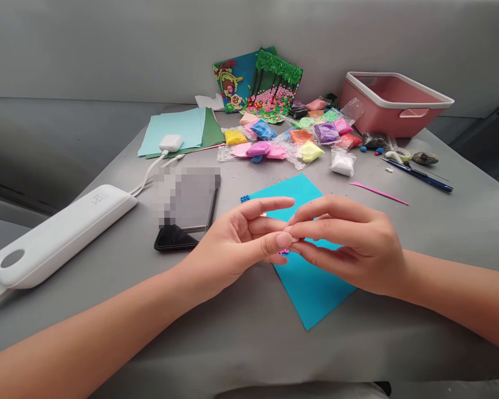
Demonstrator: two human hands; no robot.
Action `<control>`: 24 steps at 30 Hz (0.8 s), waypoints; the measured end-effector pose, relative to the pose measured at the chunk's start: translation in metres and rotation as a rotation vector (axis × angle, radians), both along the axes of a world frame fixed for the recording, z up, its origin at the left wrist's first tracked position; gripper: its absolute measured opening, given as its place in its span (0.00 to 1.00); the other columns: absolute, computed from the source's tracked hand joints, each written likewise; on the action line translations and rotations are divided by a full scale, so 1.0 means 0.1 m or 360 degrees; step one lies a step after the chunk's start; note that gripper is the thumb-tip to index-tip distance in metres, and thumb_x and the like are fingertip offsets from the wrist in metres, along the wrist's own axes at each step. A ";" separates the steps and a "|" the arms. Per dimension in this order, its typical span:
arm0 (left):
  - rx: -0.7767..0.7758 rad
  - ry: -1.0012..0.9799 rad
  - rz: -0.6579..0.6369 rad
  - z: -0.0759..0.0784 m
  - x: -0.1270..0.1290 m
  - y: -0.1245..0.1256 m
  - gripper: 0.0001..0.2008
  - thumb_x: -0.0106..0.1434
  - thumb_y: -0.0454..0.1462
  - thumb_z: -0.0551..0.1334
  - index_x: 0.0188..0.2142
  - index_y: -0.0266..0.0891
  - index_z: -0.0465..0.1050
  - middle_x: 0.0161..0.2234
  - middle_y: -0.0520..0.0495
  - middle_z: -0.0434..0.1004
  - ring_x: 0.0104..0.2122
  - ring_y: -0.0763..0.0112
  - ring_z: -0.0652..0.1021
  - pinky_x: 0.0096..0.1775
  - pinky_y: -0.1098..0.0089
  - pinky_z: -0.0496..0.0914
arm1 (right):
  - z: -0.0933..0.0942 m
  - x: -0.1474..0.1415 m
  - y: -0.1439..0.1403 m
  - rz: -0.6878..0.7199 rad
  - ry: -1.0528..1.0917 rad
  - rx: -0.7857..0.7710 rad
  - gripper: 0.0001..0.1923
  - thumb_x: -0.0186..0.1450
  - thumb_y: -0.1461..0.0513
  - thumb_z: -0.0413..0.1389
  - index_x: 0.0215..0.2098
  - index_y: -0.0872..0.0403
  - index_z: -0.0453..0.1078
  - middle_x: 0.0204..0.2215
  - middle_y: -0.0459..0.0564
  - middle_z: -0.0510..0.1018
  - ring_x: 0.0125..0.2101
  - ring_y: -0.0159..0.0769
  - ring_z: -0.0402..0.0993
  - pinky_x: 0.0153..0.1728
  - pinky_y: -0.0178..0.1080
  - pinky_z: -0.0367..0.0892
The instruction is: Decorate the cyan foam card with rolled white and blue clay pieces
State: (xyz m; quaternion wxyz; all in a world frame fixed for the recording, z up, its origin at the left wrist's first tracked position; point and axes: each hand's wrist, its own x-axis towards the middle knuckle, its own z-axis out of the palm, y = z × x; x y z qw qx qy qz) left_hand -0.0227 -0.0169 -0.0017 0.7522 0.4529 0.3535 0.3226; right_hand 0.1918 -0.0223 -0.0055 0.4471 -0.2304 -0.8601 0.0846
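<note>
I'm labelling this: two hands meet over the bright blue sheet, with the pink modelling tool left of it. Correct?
Wrong side: the head view shows the pink modelling tool right of the bright blue sheet. The left hand and right hand do meet over the sheet.

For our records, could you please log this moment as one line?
left hand: thumb beside small white bit | right hand: pinching it | beneath: blue sheet | left of hands: black phone

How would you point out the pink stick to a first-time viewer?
Find the pink basket at the back right of the table. Come forward, towards the right hand, to the pink stick lying just beyond it. Slim and all pink, it stands apart from the thicker dark blue tool to its right.
</note>
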 end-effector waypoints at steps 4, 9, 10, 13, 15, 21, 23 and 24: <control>0.0023 0.0043 0.0044 0.01 0.00 -0.01 0.23 0.56 0.37 0.77 0.50 0.46 0.77 0.34 0.52 0.86 0.36 0.69 0.83 0.39 0.69 0.80 | 0.01 0.01 0.00 0.0021 -0.0023 0.0025 0.06 0.68 0.68 0.62 0.43 0.57 0.77 0.38 0.53 0.80 0.37 0.31 0.81 0.41 0.33 0.81; 0.0112 0.0134 0.0121 0.04 0.02 -0.03 0.24 0.51 0.37 0.79 0.47 0.43 0.77 0.32 0.53 0.84 0.32 0.70 0.82 0.36 0.70 0.78 | 0.00 0.02 -0.01 -0.0026 -0.0107 0.0059 0.04 0.69 0.67 0.62 0.42 0.54 0.76 0.37 0.52 0.82 0.39 0.32 0.82 0.41 0.35 0.81; 0.0129 0.0137 0.0128 0.05 0.03 -0.03 0.24 0.52 0.37 0.79 0.47 0.43 0.77 0.32 0.53 0.85 0.32 0.70 0.81 0.37 0.69 0.78 | 0.00 0.02 -0.01 -0.0035 -0.0107 0.0066 0.04 0.69 0.67 0.62 0.42 0.53 0.75 0.37 0.51 0.82 0.38 0.32 0.82 0.40 0.35 0.81; 0.0119 0.0114 0.0117 0.04 0.03 -0.03 0.24 0.54 0.38 0.78 0.49 0.44 0.76 0.34 0.52 0.86 0.33 0.69 0.82 0.38 0.67 0.77 | 0.00 0.01 0.00 -0.0071 -0.0097 0.0109 0.04 0.68 0.66 0.63 0.42 0.54 0.75 0.36 0.52 0.82 0.37 0.33 0.82 0.40 0.36 0.81; 0.0104 0.0101 0.0114 0.03 0.02 -0.04 0.24 0.55 0.39 0.77 0.50 0.44 0.76 0.32 0.52 0.86 0.33 0.69 0.82 0.39 0.66 0.78 | 0.00 0.01 0.00 -0.0089 -0.0094 0.0146 0.05 0.67 0.65 0.64 0.42 0.55 0.76 0.36 0.53 0.82 0.37 0.34 0.82 0.40 0.37 0.81; 0.0145 0.0127 0.0135 0.03 0.01 -0.04 0.22 0.56 0.40 0.77 0.48 0.43 0.75 0.30 0.53 0.85 0.31 0.71 0.81 0.39 0.66 0.77 | -0.02 0.02 -0.01 -0.0039 -0.0123 0.0080 0.07 0.68 0.67 0.63 0.45 0.54 0.76 0.39 0.53 0.83 0.39 0.33 0.82 0.40 0.36 0.81; 0.0137 0.0144 0.0145 0.03 0.02 -0.04 0.24 0.55 0.40 0.78 0.49 0.43 0.74 0.30 0.52 0.85 0.31 0.69 0.82 0.39 0.66 0.77 | -0.02 0.01 -0.01 -0.0049 -0.0099 0.0042 0.06 0.69 0.66 0.63 0.43 0.52 0.76 0.39 0.51 0.83 0.38 0.32 0.83 0.39 0.35 0.81; 0.0123 0.0146 0.0145 0.04 0.02 -0.04 0.25 0.54 0.40 0.78 0.49 0.43 0.74 0.31 0.52 0.86 0.32 0.68 0.82 0.39 0.66 0.77 | -0.01 0.01 -0.02 -0.0055 -0.0082 0.0036 0.05 0.68 0.66 0.63 0.42 0.51 0.76 0.38 0.50 0.84 0.38 0.31 0.83 0.39 0.34 0.81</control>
